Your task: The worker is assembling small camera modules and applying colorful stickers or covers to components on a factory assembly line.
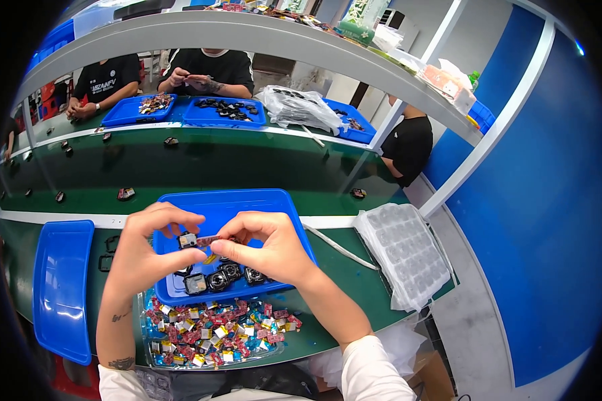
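Over a blue tray [257,198], my left hand [144,248] curves round a small black-framed part [188,240], its thumb and fingertips at the part's edges. My right hand [271,247] pinches a narrow red circuit board [209,240] between thumb and index finger. The board's left end meets the black-framed part; whether they are joined I cannot tell. A bit of yellow shows below the board. Several black square housings [219,280] with round centres lie in the tray under my hands. Nearer to me is a pile of small red boards [214,334] with white and yellow pieces.
An empty-looking blue tray [63,287] lies at left, beside black frames [107,257]. A plastic-wrapped compartment tray [405,257] sits at right, near a white cable [341,247]. Parts dot the green belt [247,167] ahead. Across it, people work behind blue trays [224,112] under a shelf [247,30].
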{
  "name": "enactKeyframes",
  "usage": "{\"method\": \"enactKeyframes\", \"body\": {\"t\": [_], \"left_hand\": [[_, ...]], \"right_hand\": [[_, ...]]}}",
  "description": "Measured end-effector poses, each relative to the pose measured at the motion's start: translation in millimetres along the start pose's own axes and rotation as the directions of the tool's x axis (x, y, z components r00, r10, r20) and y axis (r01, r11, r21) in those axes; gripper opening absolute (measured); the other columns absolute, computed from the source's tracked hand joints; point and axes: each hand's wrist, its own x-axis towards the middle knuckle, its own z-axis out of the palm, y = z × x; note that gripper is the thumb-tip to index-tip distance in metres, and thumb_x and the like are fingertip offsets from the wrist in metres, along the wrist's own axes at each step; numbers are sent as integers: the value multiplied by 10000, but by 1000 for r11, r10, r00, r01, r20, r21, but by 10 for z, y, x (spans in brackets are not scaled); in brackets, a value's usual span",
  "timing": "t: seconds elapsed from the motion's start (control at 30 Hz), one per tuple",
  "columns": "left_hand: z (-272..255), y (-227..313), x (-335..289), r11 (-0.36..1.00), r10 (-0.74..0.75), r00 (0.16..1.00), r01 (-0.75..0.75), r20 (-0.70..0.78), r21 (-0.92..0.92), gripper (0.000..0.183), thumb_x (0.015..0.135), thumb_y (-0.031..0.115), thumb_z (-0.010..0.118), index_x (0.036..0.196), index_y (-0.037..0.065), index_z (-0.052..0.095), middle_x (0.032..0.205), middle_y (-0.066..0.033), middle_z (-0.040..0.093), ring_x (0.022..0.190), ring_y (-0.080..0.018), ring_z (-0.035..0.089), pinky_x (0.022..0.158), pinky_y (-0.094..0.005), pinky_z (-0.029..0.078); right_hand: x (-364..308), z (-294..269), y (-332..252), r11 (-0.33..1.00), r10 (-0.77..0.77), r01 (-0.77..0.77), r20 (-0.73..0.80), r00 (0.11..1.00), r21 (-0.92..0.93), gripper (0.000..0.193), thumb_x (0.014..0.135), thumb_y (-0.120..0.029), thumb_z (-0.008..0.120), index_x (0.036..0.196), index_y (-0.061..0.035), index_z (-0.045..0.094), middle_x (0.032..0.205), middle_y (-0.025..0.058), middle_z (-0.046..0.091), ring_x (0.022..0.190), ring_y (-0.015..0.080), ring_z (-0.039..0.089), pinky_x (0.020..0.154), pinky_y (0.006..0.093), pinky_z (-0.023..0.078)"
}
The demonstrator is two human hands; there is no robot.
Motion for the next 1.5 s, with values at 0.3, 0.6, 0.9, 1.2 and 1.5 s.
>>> {"method": "enactKeyframes", "body": {"t": [0.3,0.6,0.9,1.2,1.5], "left_hand": [[55,-58,-63,922,-231,963,262,139,-284,162,711,4,706,691,-6,545,755,-83,661,699,-100,602,639,-235,461],[71,-131,-95,890,-350,908,399,231,-220,164,785,130,726,773,-23,667,622,11,577,598,-25,482,521,-195,371],[94,-124,-65,892,-282,953,304,113,-334,155,806,136,713,830,-17,712,655,9,609,597,-24,506,511,-186,379],[100,-92,-89,820,-371,904,426,212,-383,122,819,121,691,829,0,698,716,14,627,652,-18,526,569,-185,415],[65,-110,-63,730,-378,886,463,268,-502,142,816,147,712,840,8,695,735,-17,645,642,-35,534,553,-172,390]], "right_hand": [[16,-8,-8,996,11,-14,32,999,92,134,855,-30,638,969,36,658,888,72,663,833,108,636,738,245,513],[18,77,11,888,-299,273,-16,954,-370,143,788,-1,683,930,2,693,843,109,684,745,162,660,657,267,521],[38,-7,41,965,-256,253,-58,965,-63,147,787,46,676,922,3,715,887,92,651,804,137,624,702,236,502],[2,115,49,982,-126,129,-27,992,137,129,877,-8,620,996,4,572,924,42,594,860,96,574,779,243,477],[125,121,288,639,-249,117,-60,967,-760,121,811,-44,639,925,-47,598,838,89,620,690,226,592,633,320,487]]}}
